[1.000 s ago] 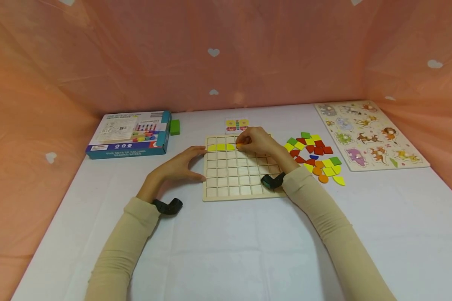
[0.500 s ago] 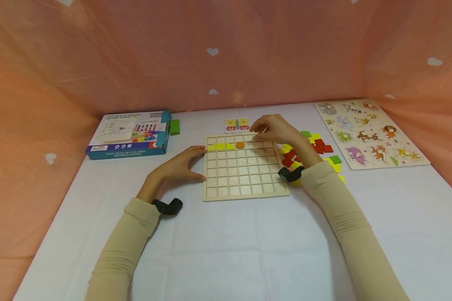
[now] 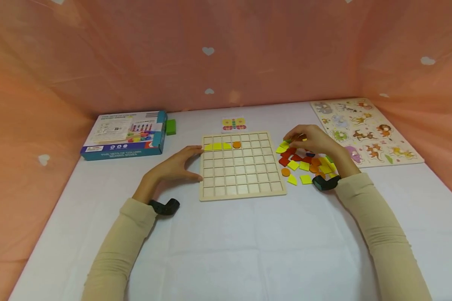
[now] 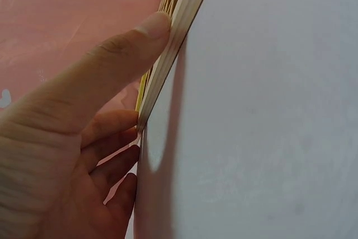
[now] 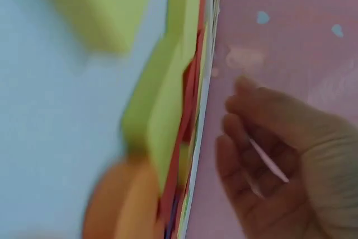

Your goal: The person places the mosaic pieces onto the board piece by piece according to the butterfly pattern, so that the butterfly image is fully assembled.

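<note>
A wooden grid board [image 3: 242,179] lies flat on the white table. Along its second row from the back sit several yellow pieces [image 3: 217,146], followed by an orange disc [image 3: 236,144]. My left hand [image 3: 175,166] touches the board's left side, thumb and fingers spread apart; the left wrist view shows the thumb [image 4: 154,29] against the wooden edge. To the right of the board, my right hand [image 3: 312,139] is over the back of a spread of colored pieces [image 3: 304,166], red, yellow, green, orange and blue. Its fingers [image 5: 235,155] are loosely bent with nothing between them.
A small picture card [image 3: 233,125] lies behind the board. At the back left are a flat toy box [image 3: 126,136] and a green block [image 3: 171,126]. An animal puzzle board [image 3: 367,129] lies at the right, and a pink curtain [image 3: 211,71] hangs behind.
My right hand has let go of the orange disc on the grid and moved right to the loose pieces. Some of those pieces have shifted. My left hand stays at the board's edge.
</note>
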### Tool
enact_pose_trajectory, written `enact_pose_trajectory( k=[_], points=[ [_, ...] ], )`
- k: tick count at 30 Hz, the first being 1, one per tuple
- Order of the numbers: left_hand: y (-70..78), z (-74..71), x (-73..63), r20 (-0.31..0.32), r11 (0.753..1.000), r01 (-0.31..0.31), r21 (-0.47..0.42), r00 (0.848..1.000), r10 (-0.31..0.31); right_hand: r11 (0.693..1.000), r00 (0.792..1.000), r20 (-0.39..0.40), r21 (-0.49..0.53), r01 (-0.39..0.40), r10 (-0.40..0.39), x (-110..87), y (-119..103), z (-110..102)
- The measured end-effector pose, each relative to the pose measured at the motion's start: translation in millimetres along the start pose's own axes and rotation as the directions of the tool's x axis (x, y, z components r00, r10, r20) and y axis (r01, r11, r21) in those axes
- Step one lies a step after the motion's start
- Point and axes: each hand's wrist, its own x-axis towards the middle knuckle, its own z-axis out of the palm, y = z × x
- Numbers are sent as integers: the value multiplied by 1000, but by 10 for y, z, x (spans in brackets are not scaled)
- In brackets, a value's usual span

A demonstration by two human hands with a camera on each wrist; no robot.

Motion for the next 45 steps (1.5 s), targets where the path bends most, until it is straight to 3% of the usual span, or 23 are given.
enact_pose_trajectory(
  k=[4,10,17,26,35,45],
  points=[
    [-5,12,3,-4,1000,-10,-5,1000,10,998,997,45,7,54,-55,48,7,108],
    [7,13,-4,-3,1000,-12,-3,1000,12,999,996,74,4,54,-54,114,5,210],
    [17,-2,-12,-4,1000,-2,3,1000,2,991,993,69,-84,104,-98,138,7,215],
    [7,0,-3,1,1000,-5,-3,1000,5,978,999,46,-205,27,-18,155,9,218],
    [4,6,3,2,1000,-10,-1,1000,10,982,999,36,-184,36,-30,145,26,217],
    [-2,9,5,-1,1000,-10,3,1000,10,967,998,27,-245,69,-64,170,34,246]
  ],
)
